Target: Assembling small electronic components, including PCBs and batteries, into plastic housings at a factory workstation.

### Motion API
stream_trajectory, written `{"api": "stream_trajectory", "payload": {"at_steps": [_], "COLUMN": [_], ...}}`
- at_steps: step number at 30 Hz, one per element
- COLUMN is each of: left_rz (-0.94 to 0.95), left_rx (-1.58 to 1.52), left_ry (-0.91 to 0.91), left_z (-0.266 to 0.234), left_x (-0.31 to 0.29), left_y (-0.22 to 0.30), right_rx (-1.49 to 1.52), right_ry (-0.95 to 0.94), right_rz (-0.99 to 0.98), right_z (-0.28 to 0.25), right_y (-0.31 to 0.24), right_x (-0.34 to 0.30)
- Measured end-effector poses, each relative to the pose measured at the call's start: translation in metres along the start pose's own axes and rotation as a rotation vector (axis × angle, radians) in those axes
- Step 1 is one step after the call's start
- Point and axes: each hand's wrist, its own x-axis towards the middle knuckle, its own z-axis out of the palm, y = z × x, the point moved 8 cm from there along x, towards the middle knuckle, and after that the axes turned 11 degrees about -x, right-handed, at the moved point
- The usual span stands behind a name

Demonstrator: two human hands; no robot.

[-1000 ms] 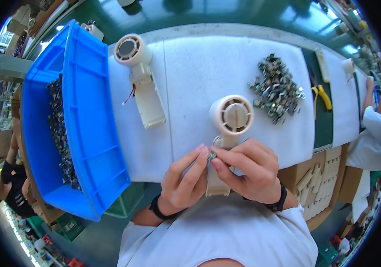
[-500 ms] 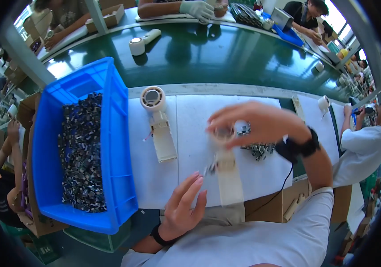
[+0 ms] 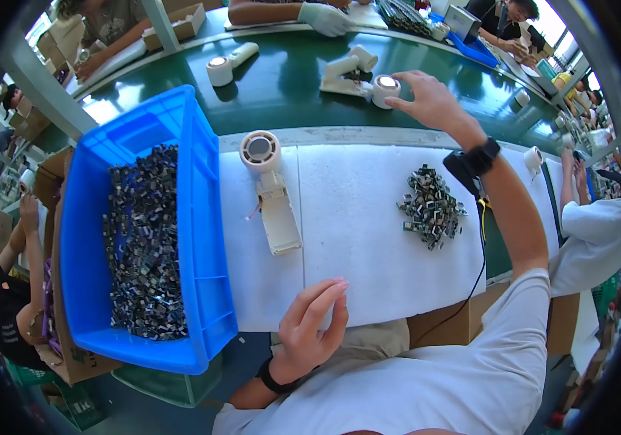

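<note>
Glossy green surface (image 3: 289, 94) runs across the far side, reflecting the lights, and a matte white sheet (image 3: 354, 225) with a straight seam covers the near table. On the left stands a smooth, ribbed blue plastic bin (image 3: 214, 290) holding a dense mass of small, shiny metal-and-dark pieces (image 3: 144, 254). Similar angular bits form a loose heap (image 3: 432, 206) on the sheet's right half. A cream plastic housing (image 3: 273, 188), with a round slotted head and a hollow, trough-like handle, lies on the left of the sheet, just beside the bin.

Reaching far over the right side, the right hand (image 3: 430, 101) has its arm extended, thumb and fingers spread beside the round head of a pale fan unit (image 3: 386, 92) on the green surface; whether it grips the unit cannot be told. Near the sheet's front edge, the left hand (image 3: 314, 330) is half open, palm turned inward, fingers gently bent.
</note>
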Motion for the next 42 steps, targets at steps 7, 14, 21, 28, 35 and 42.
{"api": "stream_trajectory", "payload": {"at_steps": [7, 14, 21, 28, 35, 42], "left_rz": [0.056, 0.108, -0.077, -0.251, -0.164, -0.065], "left_rx": [0.040, 0.050, -0.080, -0.371, -0.340, -0.305], "left_ry": [-0.068, -0.110, -0.064, 0.095, 0.101, 0.116], "left_z": [0.008, 0.016, 0.003, -0.012, -0.030, -0.025], "left_x": [0.003, 0.000, 0.001, 0.008, -0.006, 0.000], "left_y": [0.000, 0.000, -0.004, -0.016, -0.021, -0.012], "right_rx": [0.294, 0.183, 0.351, 0.895, 0.910, 0.848], "right_ry": [-0.384, -0.272, -0.103, -0.281, -0.280, -0.908], "right_rz": [-0.374, -0.513, -0.547, -0.640, -0.567, -0.087], "right_z": [-0.060, -0.065, -0.093, -0.118, -0.103, -0.022], "right_y": [-0.081, -0.096, -0.122, -0.188, -0.199, -0.208], "right_x": [-0.104, -0.133, -0.132, -0.157, -0.133, -0.082]}}
